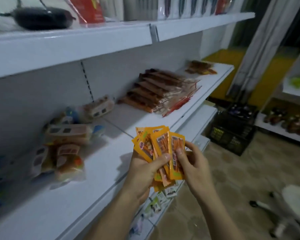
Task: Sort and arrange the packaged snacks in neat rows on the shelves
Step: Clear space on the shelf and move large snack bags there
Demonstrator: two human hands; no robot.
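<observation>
The left hand (145, 168) grips a fanned bundle of flat orange foil snack sachets (156, 144) from below, its thumb laid across their fronts and its fingers curled behind. The right hand (192, 163) pinches the rightmost sachet of the fan between thumb and fingers, touching the left thumb's side of the bundle. Both hands hold the sachets in the air just in front of the edge of the white metal middle shelf (100, 172), above nothing but the shelf lip and the floor. The sachets carry a picture of brown sticks, a red round badge and a green patch near the bottom; the writing on them is too blurred to read.

On the middle shelf, left of the hands, lies a loose heap of clear-wrapped pale pink and orange snack packs (66, 144) with dark squares on their labels, the text unreadable. Farther back on the same shelf sits a neat overlapping row of long brown snack strips in clear wrappers with red ends (159, 90), and beyond it a smaller pile of similar brown packets (201, 67).

Below the hands, small white-and-green packets (156, 201) show on the lower shelf. A black plastic crate (232, 129) stands on the floor to the right.
</observation>
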